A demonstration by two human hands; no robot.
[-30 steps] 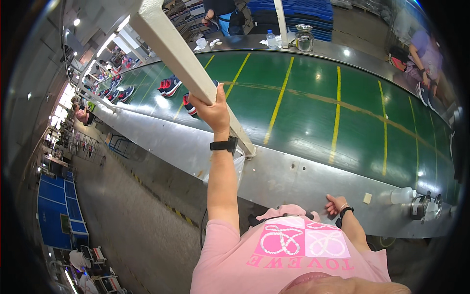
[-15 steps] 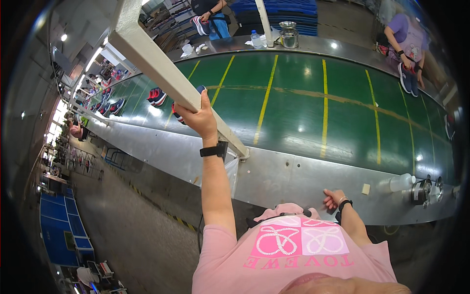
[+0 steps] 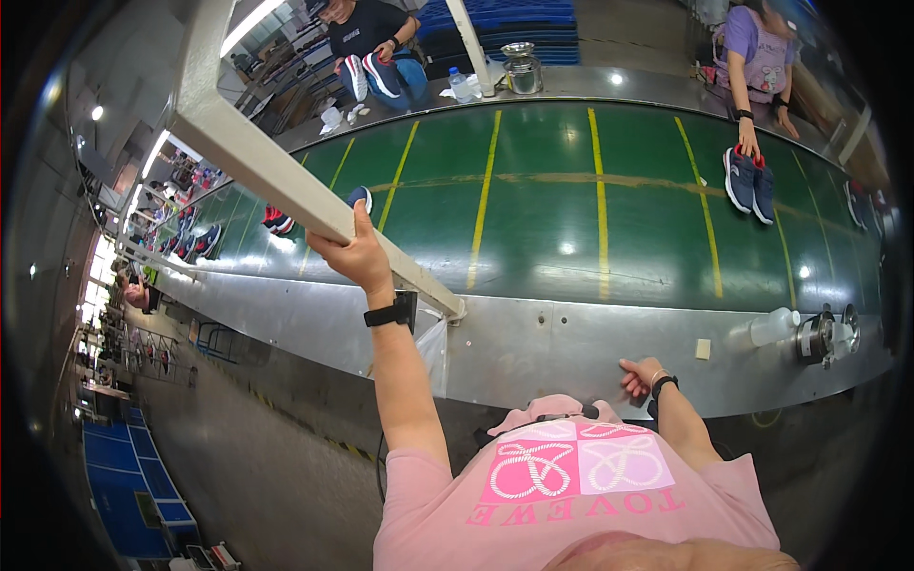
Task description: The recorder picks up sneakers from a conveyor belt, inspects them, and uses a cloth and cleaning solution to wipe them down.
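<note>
My left hand (image 3: 357, 255) is wrapped round a cream-painted metal post (image 3: 271, 176) that slants over the green conveyor belt (image 3: 543, 228). Just past its fingers shows part of a dark blue shoe (image 3: 359, 197), the rest of it hidden behind the post. My right hand (image 3: 641, 376) is held at the near metal ledge (image 3: 514, 343) with its fingers loosely curled and nothing seen in them. A small pale yellow block (image 3: 703, 349) lies on the ledge to its right.
A white bottle (image 3: 773, 327) and a metal pot (image 3: 815, 340) stand at the ledge's right end. Dark shoes with red trim (image 3: 277, 221) sit on the belt at left. Across it, one co-worker holds shoes (image 3: 371, 76); another's hand (image 3: 748, 141) touches a navy pair (image 3: 749, 186).
The right-hand co-worker has brought the navy pair down onto the belt. The other co-worker's shoes are now more in view. My view has shifted slightly; my left hand stays on the post.
</note>
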